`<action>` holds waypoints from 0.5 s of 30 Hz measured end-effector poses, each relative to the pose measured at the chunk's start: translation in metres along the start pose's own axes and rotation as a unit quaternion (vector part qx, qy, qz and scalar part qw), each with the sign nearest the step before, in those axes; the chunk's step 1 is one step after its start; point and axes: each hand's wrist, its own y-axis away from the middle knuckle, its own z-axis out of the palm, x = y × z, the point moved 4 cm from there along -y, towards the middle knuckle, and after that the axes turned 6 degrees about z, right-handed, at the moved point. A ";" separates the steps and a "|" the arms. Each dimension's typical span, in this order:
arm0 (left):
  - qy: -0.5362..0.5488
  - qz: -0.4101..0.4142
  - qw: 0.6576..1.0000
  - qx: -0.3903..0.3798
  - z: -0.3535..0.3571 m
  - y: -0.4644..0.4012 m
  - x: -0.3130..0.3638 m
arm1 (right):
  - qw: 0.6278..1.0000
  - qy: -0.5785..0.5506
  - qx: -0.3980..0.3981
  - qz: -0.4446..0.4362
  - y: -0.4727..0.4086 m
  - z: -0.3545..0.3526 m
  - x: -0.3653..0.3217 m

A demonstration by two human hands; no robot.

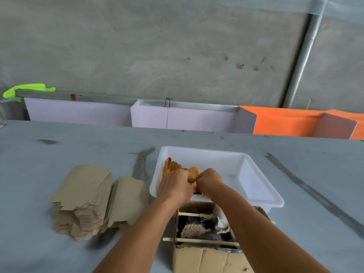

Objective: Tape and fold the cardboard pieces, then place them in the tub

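An open box (206, 251) of scraps is set at the desk's (59, 253) near edge, with a stack (92, 201) of flat cardboard lying to its left. Just beyond the box, a folded piece (194, 175) is gripped by the left hand (174, 185) and right hand (210, 182), fingers curled, over the tub's (256, 186) near-left corner, where more folded pieces (173, 166) are stood.

Two bare forearms (254, 219) (no sleeves, no rings)
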 end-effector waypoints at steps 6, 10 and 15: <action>0.039 0.041 0.987 0.151 -0.014 0.026 -0.005 | 0.970 0.221 0.091 -0.035 0.006 0.005 -0.010; 0.071 -0.006 0.973 0.219 -0.042 0.044 -0.021 | 0.945 0.159 0.168 -0.231 0.050 0.009 -0.042; 0.115 -0.090 0.942 0.303 -0.095 0.061 -0.043 | 0.919 0.145 0.054 -0.363 0.120 0.049 -0.074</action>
